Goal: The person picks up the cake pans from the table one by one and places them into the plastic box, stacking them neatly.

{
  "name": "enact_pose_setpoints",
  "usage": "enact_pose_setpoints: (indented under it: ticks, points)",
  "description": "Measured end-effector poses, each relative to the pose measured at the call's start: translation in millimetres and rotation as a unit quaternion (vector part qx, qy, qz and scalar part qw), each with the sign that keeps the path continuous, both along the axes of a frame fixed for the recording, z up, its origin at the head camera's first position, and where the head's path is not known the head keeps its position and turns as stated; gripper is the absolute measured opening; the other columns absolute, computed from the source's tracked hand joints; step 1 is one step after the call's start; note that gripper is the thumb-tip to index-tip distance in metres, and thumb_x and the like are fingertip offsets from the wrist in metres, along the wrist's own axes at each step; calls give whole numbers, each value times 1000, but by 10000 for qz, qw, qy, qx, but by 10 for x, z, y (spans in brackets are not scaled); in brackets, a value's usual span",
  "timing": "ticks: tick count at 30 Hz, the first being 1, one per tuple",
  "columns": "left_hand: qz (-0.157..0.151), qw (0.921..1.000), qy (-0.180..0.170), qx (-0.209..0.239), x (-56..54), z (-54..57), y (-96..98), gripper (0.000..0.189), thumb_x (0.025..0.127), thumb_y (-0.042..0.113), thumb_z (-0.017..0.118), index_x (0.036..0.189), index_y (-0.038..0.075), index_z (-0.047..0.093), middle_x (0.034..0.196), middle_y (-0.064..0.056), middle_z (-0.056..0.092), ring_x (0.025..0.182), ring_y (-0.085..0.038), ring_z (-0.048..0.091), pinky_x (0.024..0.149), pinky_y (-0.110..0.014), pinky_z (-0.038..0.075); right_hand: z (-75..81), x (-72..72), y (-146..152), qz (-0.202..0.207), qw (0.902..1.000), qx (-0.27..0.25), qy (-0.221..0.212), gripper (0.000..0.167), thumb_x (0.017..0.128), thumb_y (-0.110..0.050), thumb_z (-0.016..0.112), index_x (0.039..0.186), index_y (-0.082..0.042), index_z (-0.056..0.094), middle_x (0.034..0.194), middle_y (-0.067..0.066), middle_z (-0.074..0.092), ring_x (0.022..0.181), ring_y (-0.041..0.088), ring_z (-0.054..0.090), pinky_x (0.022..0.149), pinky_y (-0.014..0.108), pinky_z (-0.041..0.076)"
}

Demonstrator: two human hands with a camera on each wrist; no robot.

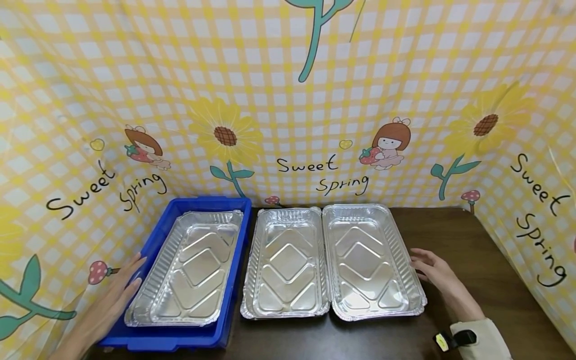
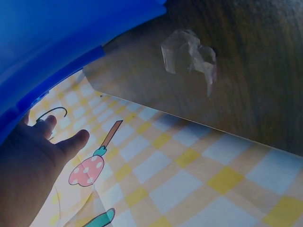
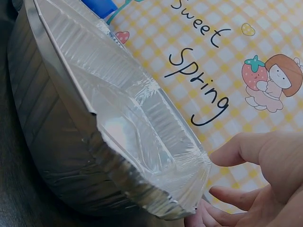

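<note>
Three rectangular foil pans are lined up in the head view. The left foil pan (image 1: 200,267) sits inside a blue plastic tray (image 1: 155,344). Beside the tray are the middle foil pan (image 1: 288,262) and the right foil pan (image 1: 362,260), their rims meeting. My left hand (image 1: 101,310) lies along the tray's left side, fingers extended; the left wrist view shows its thumb apart from the fingers, below the blue wall (image 2: 61,38). At the right pan's outer long side is my right hand (image 1: 436,272), fingers loosely bent, fingertips right at the rim (image 3: 201,156).
A dark wooden table (image 1: 454,235) carries everything and extends to the right of the pans. Yellow checked cloth (image 1: 288,110) printed with flowers hangs close around the back and both sides. A crumpled clear strip (image 2: 191,54) clings to dark wood below the tray.
</note>
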State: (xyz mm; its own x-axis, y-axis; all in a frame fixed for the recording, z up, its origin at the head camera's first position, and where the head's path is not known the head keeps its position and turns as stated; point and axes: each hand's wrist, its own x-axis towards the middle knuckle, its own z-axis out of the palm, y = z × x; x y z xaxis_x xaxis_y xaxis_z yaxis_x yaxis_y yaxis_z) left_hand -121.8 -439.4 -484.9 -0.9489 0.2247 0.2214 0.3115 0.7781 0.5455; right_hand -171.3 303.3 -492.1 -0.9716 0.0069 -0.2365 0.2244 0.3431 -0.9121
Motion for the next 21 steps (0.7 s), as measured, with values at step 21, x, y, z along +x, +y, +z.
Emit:
enact_pose_setpoints:
  ticks: [21]
  points:
    - [36, 10000, -36, 66, 5, -4, 1, 54, 115, 15, 41, 166, 3, 28, 172, -30, 16, 148, 13, 1, 106, -5, -1, -71, -43, -20, -105, 9999, 56, -99, 60, 106, -14, 56, 153, 16, 34, 116, 8, 69, 93, 0, 58, 82, 29, 52]
